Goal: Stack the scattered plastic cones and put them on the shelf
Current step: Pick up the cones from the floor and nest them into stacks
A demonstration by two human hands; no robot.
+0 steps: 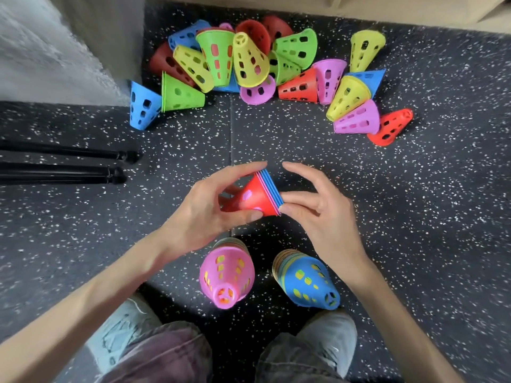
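My left hand (204,208) grips a small stack of nested cones (258,196), red outermost with pink and blue rims showing, held sideways above the floor. My right hand (315,205) is open, its fingertips touching the stack's wide rim. Two taller stacks stand on the floor near my feet: one topped by a pink cone (226,275), one topped by a blue cone (308,283). Several loose cones in red, yellow, green, blue and pink lie scattered in a pile (249,59) farther ahead, and more (356,106) to the right.
Black speckled rubber floor (442,189) all around. Two black tubes (63,164) lie at the left. A grey wall corner (55,51) rises at the upper left; a pale ledge (359,9) runs along the top. My shoes (329,338) are at the bottom.
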